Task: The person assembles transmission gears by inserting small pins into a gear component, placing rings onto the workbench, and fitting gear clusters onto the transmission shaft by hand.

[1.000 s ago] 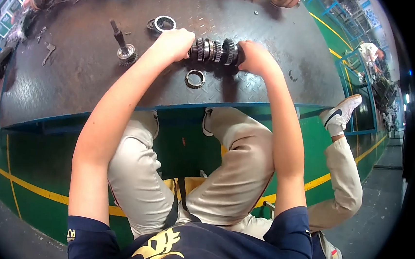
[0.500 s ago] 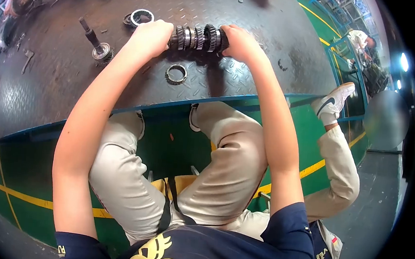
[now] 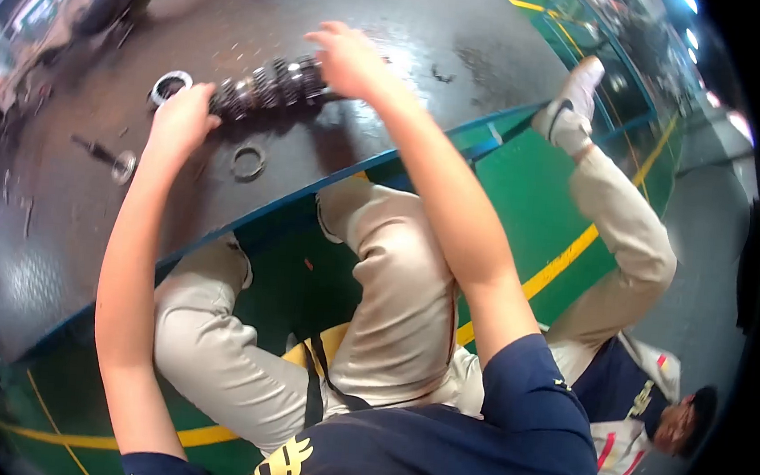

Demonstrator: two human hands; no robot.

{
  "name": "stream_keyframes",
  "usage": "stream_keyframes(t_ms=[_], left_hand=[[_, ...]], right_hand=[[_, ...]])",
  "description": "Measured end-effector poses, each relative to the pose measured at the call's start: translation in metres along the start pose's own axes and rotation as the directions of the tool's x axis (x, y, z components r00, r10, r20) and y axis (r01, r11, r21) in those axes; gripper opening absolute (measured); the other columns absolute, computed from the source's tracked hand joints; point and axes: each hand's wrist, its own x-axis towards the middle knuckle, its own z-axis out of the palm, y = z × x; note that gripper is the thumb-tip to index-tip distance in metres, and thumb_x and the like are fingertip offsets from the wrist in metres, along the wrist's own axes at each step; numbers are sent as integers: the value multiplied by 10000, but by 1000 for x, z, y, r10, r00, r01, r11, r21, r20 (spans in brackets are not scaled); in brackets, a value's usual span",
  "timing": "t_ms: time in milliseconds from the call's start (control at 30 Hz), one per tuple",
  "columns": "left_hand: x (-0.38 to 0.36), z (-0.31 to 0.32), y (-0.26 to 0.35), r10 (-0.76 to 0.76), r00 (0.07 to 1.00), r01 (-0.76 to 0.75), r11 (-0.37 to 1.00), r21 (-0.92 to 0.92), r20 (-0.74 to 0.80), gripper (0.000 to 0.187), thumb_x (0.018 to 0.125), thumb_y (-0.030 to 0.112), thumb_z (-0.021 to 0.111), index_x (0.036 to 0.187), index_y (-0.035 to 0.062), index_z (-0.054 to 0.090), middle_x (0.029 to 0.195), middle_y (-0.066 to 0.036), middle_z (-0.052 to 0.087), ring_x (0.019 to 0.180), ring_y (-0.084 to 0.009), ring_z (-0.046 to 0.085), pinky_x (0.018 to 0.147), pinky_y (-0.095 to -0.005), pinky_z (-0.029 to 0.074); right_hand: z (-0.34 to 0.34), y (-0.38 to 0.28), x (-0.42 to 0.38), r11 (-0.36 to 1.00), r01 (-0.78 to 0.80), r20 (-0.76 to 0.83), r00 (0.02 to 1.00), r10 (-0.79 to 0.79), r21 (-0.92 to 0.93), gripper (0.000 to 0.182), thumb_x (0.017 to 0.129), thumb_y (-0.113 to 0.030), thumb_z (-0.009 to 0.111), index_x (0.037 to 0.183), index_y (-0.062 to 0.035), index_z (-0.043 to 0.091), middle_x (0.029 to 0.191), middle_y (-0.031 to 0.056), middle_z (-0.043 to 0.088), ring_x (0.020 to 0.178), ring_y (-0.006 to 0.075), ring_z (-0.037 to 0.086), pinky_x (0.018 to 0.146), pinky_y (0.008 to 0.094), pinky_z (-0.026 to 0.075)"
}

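A gear shaft, stacked with several toothed gears, lies across the metal tabletop, slanting up to the right. My left hand is closed around its left end. At the other end, my right hand has its fingers stretched out over and beyond the last gear; motion blur hides whether the palm touches it. A loose metal ring lies just in front of the shaft. Another ring, pale and toothed, sits behind my left hand. Left of that hand is a thinner shaft with a round bearing.
The steel table has a blue front edge. Greasy machine parts line its far left side. Small fragments lie at the right. Another person sits close on my right, one shoe near the table corner.
The view has swung, so the table appears tilted and shifted left. My right hand has loosened from the shaft's right end and its fingers have spread. My left hand keeps its hold.
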Motion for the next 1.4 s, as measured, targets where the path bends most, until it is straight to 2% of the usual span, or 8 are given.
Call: stream_keyframes(t_ms=[133, 267, 700, 833, 1267, 1300, 1333, 1400], left_hand=[[-2, 2, 3, -20, 1000, 21, 999, 39, -21, 571, 780, 161, 780, 1311, 67, 589, 1135, -216, 665, 1093, -375, 629, 925, -459, 509], [0, 8, -9, 45, 999, -45, 999, 6, -30, 567, 807, 145, 757, 1337, 55, 578, 1168, -219, 661, 1120, -396, 611, 953, -461, 494], [3, 18, 4, -133, 990, 137, 988, 72, -53, 656, 753, 58, 797, 1351, -1, 535, 1235, -224, 616, 1160, -393, 577, 999, -444, 459], [11, 33, -14, 13, 991, 1, 994, 107, -131, 647, 739, 24, 779, 1345, 0, 556, 1134, -239, 653, 1086, -402, 611, 954, -451, 478], [1, -2, 28, -87, 996, 88, 996, -32, 15, 627, 779, 120, 775, 1364, 55, 559, 1263, -220, 630, 1185, -374, 593, 1006, -447, 467], [-4, 1, 24, -7, 996, 8, 1000, 8, -92, 529, 826, 155, 725, 1325, 46, 586, 1184, -213, 668, 1129, -375, 624, 969, -451, 489], [-9, -26, 52, -134, 989, 140, 985, -96, 63, 466, 837, 172, 714, 1273, 47, 610, 1155, -217, 673, 1107, -365, 635, 940, -460, 501], [-9, -19, 41, -145, 988, 145, 989, -7, 47, 435, 847, 188, 698, 1255, 61, 613, 1099, -224, 680, 1064, -367, 651, 891, -474, 519]], right_hand=[[-15, -30, -2, 999, -9, -37, 999, 11, 53, 298, 761, -23, 626, 1044, -81, 698, 1131, 123, 623, 1105, 339, 595, 947, 443, 503], [-13, -45, 0, 996, -70, -84, 994, 75, 62, 185, 764, -170, 630, 831, -33, 736, 984, 200, 688, 943, 371, 678, 851, 456, 546], [-15, -22, -11, 984, -16, -343, 936, 76, 176, 150, 744, -118, 678, 842, -12, 636, 746, 172, 690, 715, 347, 704, 639, 428, 555], [-4, -16, -5, 990, 1, -372, 927, 53, 143, 112, 722, -119, 685, 769, -22, 659, 731, 176, 689, 703, 339, 704, 631, 428, 554], [-18, -28, -7, 998, 14, -204, 979, -26, -57, 143, 774, -223, 653, 730, -114, 734, 767, 118, 723, 760, 305, 725, 646, 438, 584], [-22, -27, -10, 999, 54, -228, 972, -51, 5, 196, 825, -270, 643, 738, -115, 724, 780, 129, 715, 783, 331, 716, 658, 440, 582], [-23, -28, -9, 990, 44, -293, 956, -2, 137, 182, 809, -234, 651, 705, -101, 718, 775, 118, 717, 766, 334, 713, 658, 463, 579], [-26, -21, -4, 978, 53, -130, 991, -26, 203, 161, 830, -168, 598, 842, -47, 704, 986, 156, 710, 935, 392, 670, 769, 491, 551]])
